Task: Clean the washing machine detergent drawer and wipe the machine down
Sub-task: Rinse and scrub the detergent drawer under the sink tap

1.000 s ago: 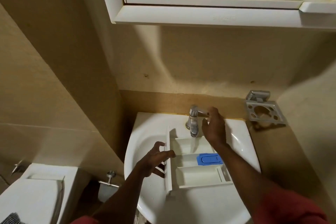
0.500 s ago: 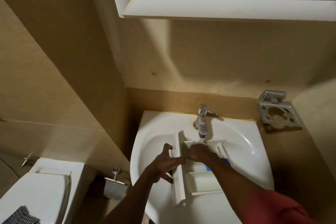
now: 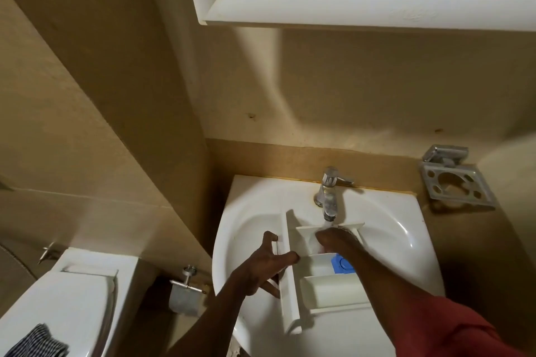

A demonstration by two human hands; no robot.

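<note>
A white detergent drawer (image 3: pixel 333 290) with a blue insert (image 3: pixel 342 264) lies in the white sink (image 3: pixel 400 240), its front panel turned to the left. My left hand (image 3: pixel 262 266) grips that front panel, thumb over its top edge. My right hand (image 3: pixel 333 240) is inside the drawer's far compartment, under water running from the chrome tap (image 3: pixel 329 191); its fingers are blurred. Red sleeve on my right arm.
A metal toothbrush holder (image 3: pixel 455 180) is fixed to the wall right of the sink. A mirror cabinet (image 3: pixel 362 6) hangs above. A white toilet (image 3: pixel 66 304) with a striped cloth (image 3: pixel 37 342) on it stands at lower left, beside a toilet-roll holder (image 3: pixel 185 290).
My right hand left the tap handle and came down into the drawer's far compartment. Water keeps running. The view shifted, so the sink sits further right.
</note>
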